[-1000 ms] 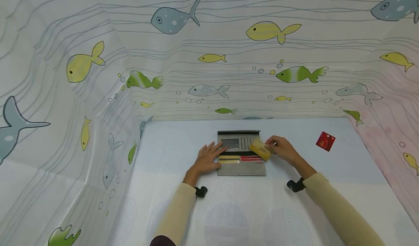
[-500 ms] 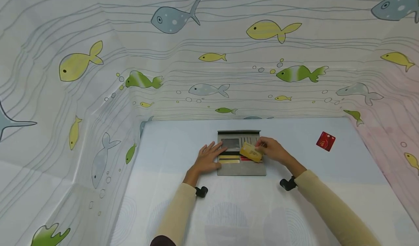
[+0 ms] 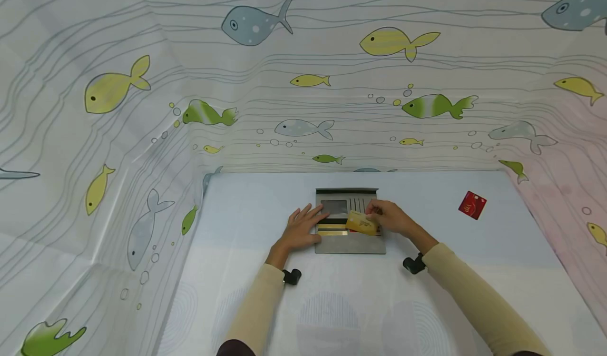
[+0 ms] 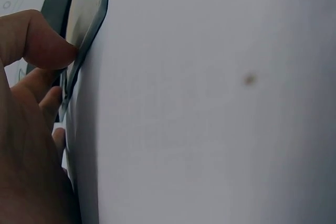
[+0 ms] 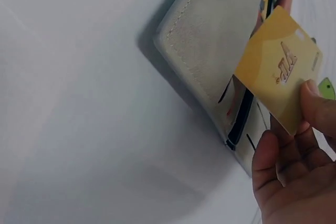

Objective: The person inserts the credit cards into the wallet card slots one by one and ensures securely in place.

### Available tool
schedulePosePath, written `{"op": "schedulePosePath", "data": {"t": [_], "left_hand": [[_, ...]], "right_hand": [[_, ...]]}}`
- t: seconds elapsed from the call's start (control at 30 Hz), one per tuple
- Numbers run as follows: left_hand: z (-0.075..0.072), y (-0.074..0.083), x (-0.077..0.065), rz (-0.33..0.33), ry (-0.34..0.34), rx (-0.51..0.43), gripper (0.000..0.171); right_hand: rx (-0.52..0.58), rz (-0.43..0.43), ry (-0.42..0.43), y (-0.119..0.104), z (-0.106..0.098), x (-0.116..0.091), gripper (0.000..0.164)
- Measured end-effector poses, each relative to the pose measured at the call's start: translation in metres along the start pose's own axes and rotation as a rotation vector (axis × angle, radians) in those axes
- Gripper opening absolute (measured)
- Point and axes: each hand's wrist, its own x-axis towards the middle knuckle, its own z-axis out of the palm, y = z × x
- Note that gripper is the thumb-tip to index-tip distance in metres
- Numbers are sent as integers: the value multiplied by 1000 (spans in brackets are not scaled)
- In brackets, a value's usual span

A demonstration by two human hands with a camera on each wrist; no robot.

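Note:
A grey wallet [image 3: 351, 246] lies unfolded on the table, with gold and red cards in its lower slots and a dark clear window in its upper half. My left hand [image 3: 300, 230] rests on the wallet's left side, fingers spread and thumb at the edge; in the left wrist view the thumb [image 4: 50, 48] touches that edge. Between thumb and fingers, my right hand [image 3: 392, 218] pinches a gold card [image 3: 361, 223] marked VIP. This card is held tilted over the right-hand slots, hiding most of the red cards; whether its edge is inside a slot I cannot tell.
A red VIP card [image 3: 472, 205] lies by itself on the white table [image 3: 427, 187], to the right of the wallet. Behind and beside the table hangs a fish-patterned cloth [image 3: 265, 98]. Each wrist carries a small black camera [image 3: 414, 264].
My right hand has carried the gold card leftward from the wallet's right edge to over its lower right slots, and has levelled it. The left hand has stayed in place.

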Motion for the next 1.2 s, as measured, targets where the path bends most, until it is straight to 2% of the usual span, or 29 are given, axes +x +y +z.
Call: {"op": "schedulePosePath", "data": {"t": [0.27,0.57,0.77,1.03,1.2], "left_hand": [[0,-1,1,6,16,-24,75],[2,-2,3,4,7,-8,75],[1,-1,4,-1,2,-3,75],[-1,-2,3,1,2,-6,75],[-2,-3,4,-4,-3,-9,75]], "right_hand": [[-43,-19,-21,3,-1,3,4],[-133,-41,-56,2,-5,8,6],[-137,-19,-60,3,-7,8,9],[-116,-40,-47,-3,-4,9,9],[-122,2,-53,-6,-2,14,6]]}}
